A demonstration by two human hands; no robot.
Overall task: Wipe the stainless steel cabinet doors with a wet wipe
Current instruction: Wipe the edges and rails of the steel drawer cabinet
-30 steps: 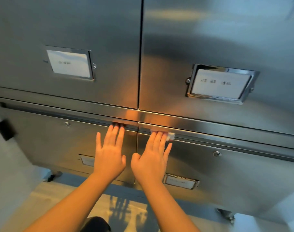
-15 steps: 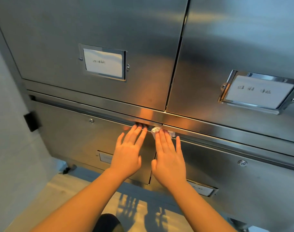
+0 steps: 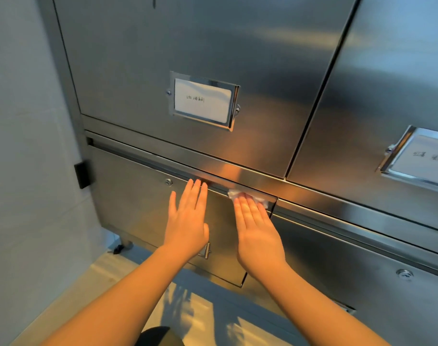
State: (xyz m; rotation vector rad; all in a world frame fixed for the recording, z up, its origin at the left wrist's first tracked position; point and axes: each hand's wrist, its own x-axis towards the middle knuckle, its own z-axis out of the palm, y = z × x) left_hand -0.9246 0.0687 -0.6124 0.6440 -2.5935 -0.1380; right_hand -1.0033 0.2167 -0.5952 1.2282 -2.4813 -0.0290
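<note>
While right hand (image 3: 256, 232) presses straight, close-set fingers on crumpled white wet wipe (image 3: 240, 195) at top edge of lower-left brushed-steel cabinet door (image 3: 138, 196), left hand (image 3: 188, 221) rests flat w/ fingers slightly spread beside it.

The cabinet doors (image 3: 213, 58) are grey brushed steel with a warm orange reflection. The wet wipe (image 3: 238, 194) is white. The label cards (image 3: 202, 100) are white with small dark writing. The wall (image 3: 20, 121) is pale grey, the floor (image 3: 98, 278) beige.
</note>
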